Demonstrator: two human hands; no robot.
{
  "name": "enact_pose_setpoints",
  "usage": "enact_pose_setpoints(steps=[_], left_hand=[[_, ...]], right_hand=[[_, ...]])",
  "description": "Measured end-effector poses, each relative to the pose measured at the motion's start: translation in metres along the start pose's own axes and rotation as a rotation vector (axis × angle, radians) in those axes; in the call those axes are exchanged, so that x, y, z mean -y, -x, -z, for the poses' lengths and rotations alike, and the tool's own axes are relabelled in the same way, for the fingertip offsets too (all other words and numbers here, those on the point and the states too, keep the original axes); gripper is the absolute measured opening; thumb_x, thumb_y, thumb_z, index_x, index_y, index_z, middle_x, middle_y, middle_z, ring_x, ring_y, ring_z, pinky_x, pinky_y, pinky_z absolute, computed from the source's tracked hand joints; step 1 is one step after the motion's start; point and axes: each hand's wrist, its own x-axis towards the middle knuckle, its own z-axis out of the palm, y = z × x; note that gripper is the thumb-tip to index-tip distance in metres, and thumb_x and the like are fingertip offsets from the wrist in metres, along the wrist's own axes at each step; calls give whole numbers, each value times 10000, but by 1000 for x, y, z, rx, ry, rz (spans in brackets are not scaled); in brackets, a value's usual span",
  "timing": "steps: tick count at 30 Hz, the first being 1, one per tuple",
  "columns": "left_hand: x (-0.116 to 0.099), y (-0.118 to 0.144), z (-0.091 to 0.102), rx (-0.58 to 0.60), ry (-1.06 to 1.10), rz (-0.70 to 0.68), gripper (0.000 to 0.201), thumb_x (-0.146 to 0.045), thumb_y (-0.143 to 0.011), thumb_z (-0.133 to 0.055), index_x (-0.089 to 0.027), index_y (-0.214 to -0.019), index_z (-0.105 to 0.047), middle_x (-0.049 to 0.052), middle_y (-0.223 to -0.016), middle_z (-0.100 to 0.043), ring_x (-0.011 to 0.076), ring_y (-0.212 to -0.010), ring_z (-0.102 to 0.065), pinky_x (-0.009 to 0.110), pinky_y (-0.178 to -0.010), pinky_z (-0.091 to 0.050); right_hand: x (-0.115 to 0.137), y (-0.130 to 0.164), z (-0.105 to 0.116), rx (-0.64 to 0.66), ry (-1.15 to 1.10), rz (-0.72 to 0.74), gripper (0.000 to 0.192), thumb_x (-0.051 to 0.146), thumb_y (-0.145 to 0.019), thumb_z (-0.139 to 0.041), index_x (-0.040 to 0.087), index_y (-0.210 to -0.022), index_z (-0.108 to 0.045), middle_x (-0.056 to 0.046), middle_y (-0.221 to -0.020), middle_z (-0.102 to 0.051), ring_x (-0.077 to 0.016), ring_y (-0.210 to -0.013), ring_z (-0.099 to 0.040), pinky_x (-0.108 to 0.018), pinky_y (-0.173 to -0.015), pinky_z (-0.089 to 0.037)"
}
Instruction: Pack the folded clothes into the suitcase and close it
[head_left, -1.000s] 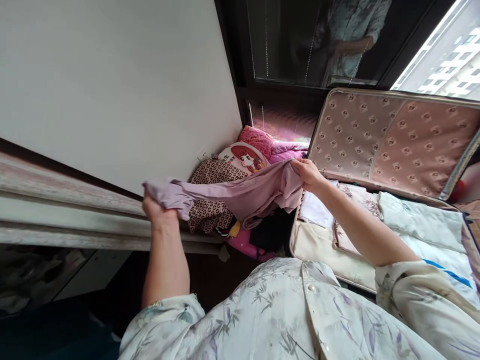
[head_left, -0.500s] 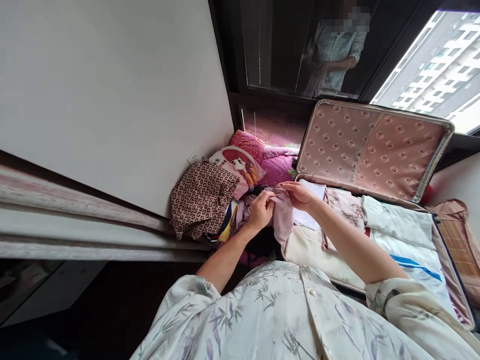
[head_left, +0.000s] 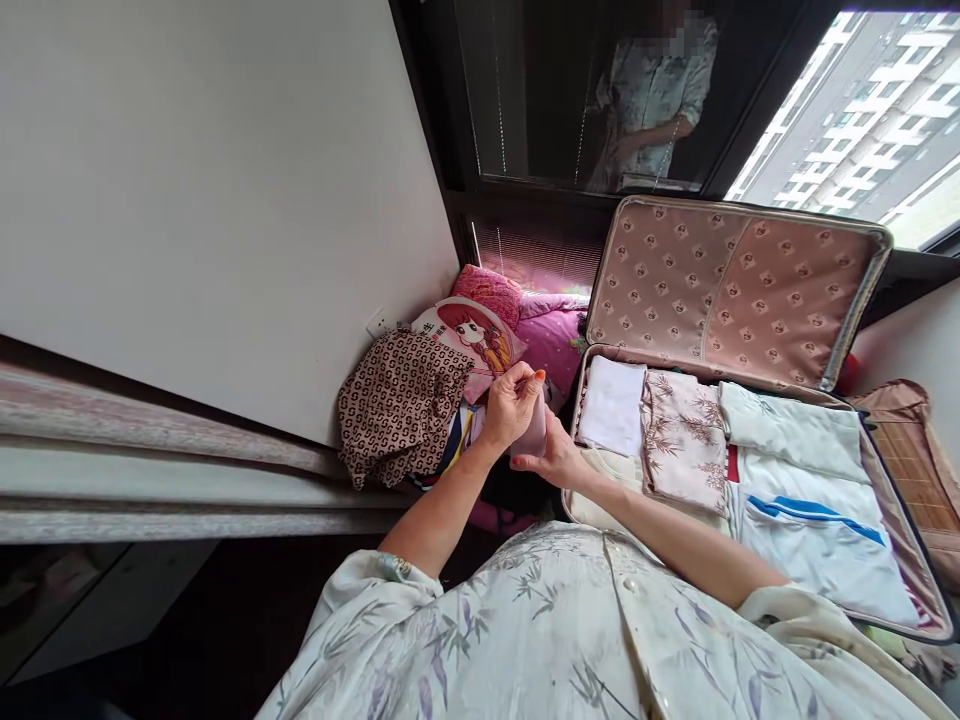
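Note:
Between my two hands is a pale mauve piece of clothing (head_left: 531, 436), gathered into a small bundle; its kind is hidden by my fingers. My left hand (head_left: 513, 402) closes over its top left side. From the right and below, my right hand (head_left: 556, 452) grips it with the thumb in front. Just right of the hands lies the open suitcase (head_left: 592, 352) with a pink patterned lining. Inside it are a folded white cloth (head_left: 611, 405), a folded pinkish garment with a leaf print (head_left: 684, 440) and white clothes with blue trim (head_left: 825, 550).
Left of my hands a brown patterned cloth (head_left: 401, 405) is heaped by the white wall (head_left: 225, 200). Behind it are a pillow with a cartoon girl (head_left: 491, 340) and a red-pink cushion (head_left: 487, 290). The suitcase lid (head_left: 742, 290) stands upright against the window.
The mauve clothing hung loose between my hands and is now gathered up compactly. My right hand has come down and left, below my left hand. The view has shifted slightly.

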Motion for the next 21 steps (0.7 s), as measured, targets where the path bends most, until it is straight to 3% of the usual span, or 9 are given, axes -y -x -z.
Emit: enact_pose_setpoints(steps=[2,5,9,12,15,17,19,21], left_hand=[[0,-3,4,-19,0,9,571,-663,-973,-538,-207,-653,-416,-54,-595,-366,100,-560,-347,243,-559,-329],[8,-6,19,-113,-45,22,594,-706,-960,-522,-211,-653,-403,-55,-597,-337,104,-565,-321,249,-563,-306],[22,-4,42,-216,-105,36,639,-747,-947,-499,-216,-627,-341,-54,-588,-291,109,-564,-282,261,-563,-273],[24,5,47,-135,-108,59,650,-746,-949,-492,-211,-611,-345,-53,-580,-287,108,-564,-283,260,-564,-267],[22,21,42,31,-20,126,640,-751,-944,-493,-201,-627,-416,-49,-593,-336,106,-580,-316,250,-571,-281],[21,34,38,230,117,195,650,-783,-900,-535,-192,-646,-449,-47,-610,-377,100,-591,-339,240,-574,-294],[23,46,34,543,297,285,666,-823,-814,-615,-181,-684,-496,-38,-638,-441,92,-592,-377,229,-568,-314],[29,56,33,869,436,382,670,-819,-725,-716,-165,-778,-578,-18,-683,-521,95,-603,-445,224,-571,-356]], right_hand=[[-1,-6,-2,-54,-58,-124,640,393,-761,-622,214,-1371,-546,-118,-1224,-678,-292,-1100,-619,-472,-1008,-489],[-2,-19,24,-179,-98,-203,350,345,-746,-485,235,-1036,-649,-33,-888,-696,-232,-881,-625,-391,-901,-502],[12,-28,82,-345,-96,-159,286,431,-766,-491,226,-913,-626,-19,-776,-653,-200,-766,-586,-318,-749,-476],[33,-23,120,-190,-24,-97,334,519,-793,-580,212,-906,-648,-12,-732,-646,-176,-684,-563,-282,-646,-437],[50,-11,147,160,263,-67,257,426,-684,-777,220,-793,-669,0,-656,-638,-156,-610,-548,-260,-590,-396],[59,-4,161,254,547,-69,133,274,-679,-777,217,-685,-657,-11,-601,-621,-151,-572,-543,-265,-579,-373],[70,2,173,153,719,-42,55,176,-735,-674,217,-706,-698,-42,-646,-663,-168,-594,-587,-279,-598,-392],[89,9,185,-54,704,62,202,164,-783,-594,235,-861,-766,-64,-791,-734,-198,-694,-661,-300,-652,-457]])
